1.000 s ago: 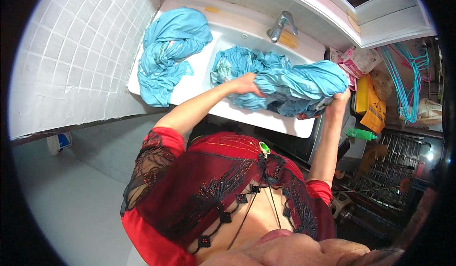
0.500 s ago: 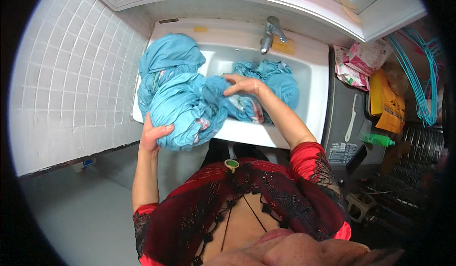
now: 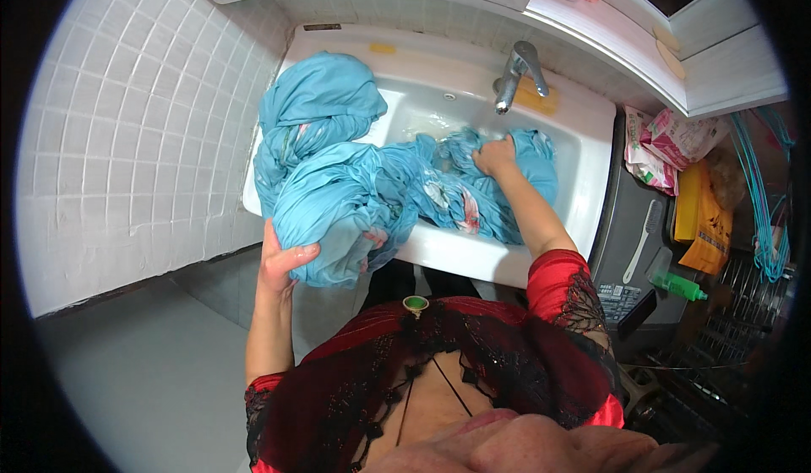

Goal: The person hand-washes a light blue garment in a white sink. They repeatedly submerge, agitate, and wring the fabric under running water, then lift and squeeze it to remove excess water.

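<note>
A large wet blue cloth with reddish and white patterned patches spreads over the left side and front rim of the white sink, its other end down in the basin. My left hand grips the bunched edge that hangs over the front left rim, thumb on top. Inside the basin, my right hand is closed on the cloth, its fingertips hidden in the folds. Some water shows behind the cloth. Above the basin's back edge stands a chrome faucet.
On the dark counter at right lie a white-handled brush, a green bottle and pink-and-white packages. Blue hangers hang beyond. A tiled wall borders the left; a window ledge overhangs the back right.
My right hand has moved right and away from me, from the middle of the cloth to the part in the basin. My left hand keeps its hold. The view has shifted slightly.
</note>
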`<move>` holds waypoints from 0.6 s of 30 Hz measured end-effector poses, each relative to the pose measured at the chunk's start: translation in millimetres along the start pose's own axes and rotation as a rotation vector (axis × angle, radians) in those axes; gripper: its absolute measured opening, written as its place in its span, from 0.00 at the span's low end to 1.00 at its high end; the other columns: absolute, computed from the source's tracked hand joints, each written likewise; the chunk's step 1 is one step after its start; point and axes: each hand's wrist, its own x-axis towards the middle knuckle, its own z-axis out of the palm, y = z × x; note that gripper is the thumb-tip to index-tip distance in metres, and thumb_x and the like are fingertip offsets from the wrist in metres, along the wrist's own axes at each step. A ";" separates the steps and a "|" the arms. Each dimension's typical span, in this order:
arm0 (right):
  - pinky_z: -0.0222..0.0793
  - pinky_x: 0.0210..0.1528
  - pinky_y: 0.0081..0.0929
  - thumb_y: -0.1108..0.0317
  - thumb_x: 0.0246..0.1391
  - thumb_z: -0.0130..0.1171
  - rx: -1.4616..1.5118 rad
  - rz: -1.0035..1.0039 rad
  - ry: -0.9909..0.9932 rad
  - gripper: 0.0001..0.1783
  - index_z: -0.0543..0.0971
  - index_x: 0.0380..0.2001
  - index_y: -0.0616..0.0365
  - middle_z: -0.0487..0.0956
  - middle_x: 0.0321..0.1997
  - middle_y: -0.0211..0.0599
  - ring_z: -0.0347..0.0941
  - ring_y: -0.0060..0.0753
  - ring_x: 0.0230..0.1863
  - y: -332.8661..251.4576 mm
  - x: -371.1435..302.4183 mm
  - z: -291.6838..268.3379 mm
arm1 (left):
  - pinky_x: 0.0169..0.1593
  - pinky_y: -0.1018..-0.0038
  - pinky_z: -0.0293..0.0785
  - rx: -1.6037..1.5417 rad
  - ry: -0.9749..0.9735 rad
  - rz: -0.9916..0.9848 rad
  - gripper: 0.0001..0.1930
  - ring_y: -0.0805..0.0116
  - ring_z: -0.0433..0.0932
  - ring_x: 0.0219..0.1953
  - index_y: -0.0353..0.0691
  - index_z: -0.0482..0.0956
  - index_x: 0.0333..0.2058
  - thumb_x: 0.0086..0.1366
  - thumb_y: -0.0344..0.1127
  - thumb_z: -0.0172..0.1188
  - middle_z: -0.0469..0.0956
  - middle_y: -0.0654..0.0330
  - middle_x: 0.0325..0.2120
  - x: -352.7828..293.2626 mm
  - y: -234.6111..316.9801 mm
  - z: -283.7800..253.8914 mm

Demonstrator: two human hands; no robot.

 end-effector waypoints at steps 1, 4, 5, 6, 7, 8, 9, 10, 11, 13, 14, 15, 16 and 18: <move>0.44 0.66 0.48 0.46 0.57 0.41 0.004 0.038 -0.028 0.29 0.80 0.46 0.56 0.79 0.50 0.42 0.68 0.41 0.59 3.8 -3.3 2.9 | 0.53 0.71 0.68 -0.005 -0.001 -0.019 0.38 0.61 0.76 0.45 0.25 0.69 0.52 0.36 0.34 0.64 0.77 0.50 0.44 3.2 -0.5 0.4; 0.46 0.66 0.47 0.46 0.57 0.41 -0.011 0.082 -0.074 0.29 0.82 0.43 0.56 0.79 0.50 0.43 0.69 0.43 0.58 9.9 -6.3 12.2 | 0.53 0.71 0.68 -0.023 -0.038 -0.038 0.36 0.61 0.76 0.45 0.25 0.70 0.51 0.37 0.32 0.63 0.77 0.51 0.43 12.0 -2.5 0.9; 0.47 0.66 0.47 0.45 0.57 0.40 -0.032 0.087 -0.048 0.30 0.82 0.42 0.56 0.79 0.49 0.46 0.69 0.44 0.57 11.3 -7.6 13.5 | 0.53 0.71 0.68 -0.024 -0.046 -0.052 0.36 0.61 0.76 0.45 0.25 0.71 0.51 0.37 0.31 0.63 0.77 0.51 0.43 14.5 -2.9 0.6; 0.48 0.66 0.47 0.44 0.58 0.40 -0.052 0.087 -0.013 0.31 0.83 0.41 0.56 0.79 0.49 0.49 0.70 0.45 0.57 9.9 -8.6 13.0 | 0.53 0.71 0.68 -0.030 -0.060 -0.054 0.35 0.61 0.76 0.45 0.25 0.71 0.50 0.37 0.30 0.63 0.77 0.51 0.43 16.1 -2.8 0.0; 0.48 0.65 0.46 0.45 0.56 0.43 -0.032 0.104 0.002 0.29 0.81 0.43 0.57 0.77 0.51 0.50 0.69 0.46 0.58 7.7 -11.3 10.1 | 0.53 0.71 0.68 -0.001 -0.088 -0.073 0.34 0.62 0.76 0.45 0.25 0.71 0.50 0.38 0.30 0.63 0.78 0.51 0.42 18.5 -2.4 -0.9; 0.49 0.65 0.46 0.47 0.55 0.47 -0.019 0.117 0.032 0.28 0.80 0.45 0.57 0.75 0.54 0.50 0.68 0.46 0.59 4.8 -16.6 5.3 | 0.53 0.71 0.68 0.018 -0.123 -0.074 0.34 0.62 0.76 0.45 0.25 0.72 0.49 0.38 0.29 0.63 0.78 0.51 0.42 20.9 -1.8 -1.9; 0.49 0.65 0.46 0.48 0.54 0.51 -0.014 0.126 0.063 0.27 0.79 0.47 0.58 0.73 0.56 0.51 0.67 0.47 0.60 -3.1 -19.5 -2.5 | 0.53 0.71 0.67 0.027 -0.169 -0.055 0.33 0.62 0.76 0.45 0.25 0.72 0.49 0.38 0.28 0.62 0.78 0.52 0.42 23.2 -1.7 -2.6; 0.48 0.66 0.45 0.50 0.49 0.57 0.148 0.055 0.187 0.31 0.74 0.53 0.60 0.69 0.60 0.51 0.64 0.47 0.62 -8.2 -30.1 -10.7 | 0.53 0.70 0.67 -0.010 -0.198 -0.080 0.32 0.63 0.76 0.45 0.25 0.73 0.48 0.40 0.29 0.66 0.78 0.52 0.42 26.2 -1.6 -3.2; 0.47 0.67 0.44 0.52 0.45 0.64 0.305 -0.024 0.320 0.38 0.70 0.58 0.61 0.65 0.64 0.51 0.61 0.47 0.65 -15.6 -43.6 -19.3 | 0.53 0.70 0.67 0.011 -0.201 -0.078 0.32 0.63 0.75 0.45 0.25 0.73 0.48 0.39 0.30 0.68 0.78 0.52 0.42 27.6 -2.2 -2.9; 0.44 0.70 0.39 0.52 0.37 0.70 1.135 -0.296 0.157 0.52 0.60 0.64 0.61 0.60 0.67 0.48 0.55 0.46 0.68 -37.5 -60.4 -40.0 | 0.54 0.68 0.67 0.070 -0.218 -0.071 0.34 0.64 0.75 0.45 0.25 0.73 0.48 0.38 0.31 0.71 0.78 0.52 0.42 30.9 -2.6 -0.6; 0.45 0.70 0.37 0.50 0.36 0.71 1.133 -0.386 0.059 0.54 0.59 0.64 0.61 0.61 0.67 0.50 0.54 0.48 0.68 -52.8 -69.0 -45.8 | 0.54 0.68 0.67 0.045 -0.202 -0.077 0.37 0.64 0.75 0.45 0.26 0.72 0.49 0.36 0.33 0.75 0.77 0.52 0.42 32.3 -3.7 2.3; 0.46 0.70 0.36 0.47 0.34 0.72 1.142 -0.481 -0.009 0.56 0.59 0.65 0.61 0.61 0.67 0.51 0.54 0.49 0.68 -67.4 -76.3 -49.5 | 0.54 0.68 0.67 0.082 -0.183 -0.107 0.38 0.65 0.74 0.45 0.26 0.71 0.49 0.36 0.32 0.74 0.77 0.52 0.42 32.5 -3.5 3.7; 0.52 0.67 0.34 0.51 0.35 0.74 1.178 -0.668 0.061 0.52 0.62 0.62 0.62 0.64 0.65 0.50 0.58 0.47 0.65 -80.0 -81.9 -51.9 | 0.54 0.68 0.67 0.104 -0.128 -0.102 0.38 0.65 0.74 0.45 0.26 0.70 0.50 0.37 0.32 0.74 0.77 0.52 0.42 32.9 -3.7 5.4; 0.56 0.65 0.34 0.52 0.34 0.74 1.167 -0.475 -0.138 0.51 0.64 0.60 0.65 0.68 0.61 0.51 0.62 0.47 0.62 -78.5 -90.2 -56.1 | 0.54 0.68 0.68 0.115 -0.121 -0.060 0.38 0.65 0.74 0.45 0.26 0.69 0.51 0.38 0.32 0.73 0.76 0.52 0.43 38.4 -1.8 2.9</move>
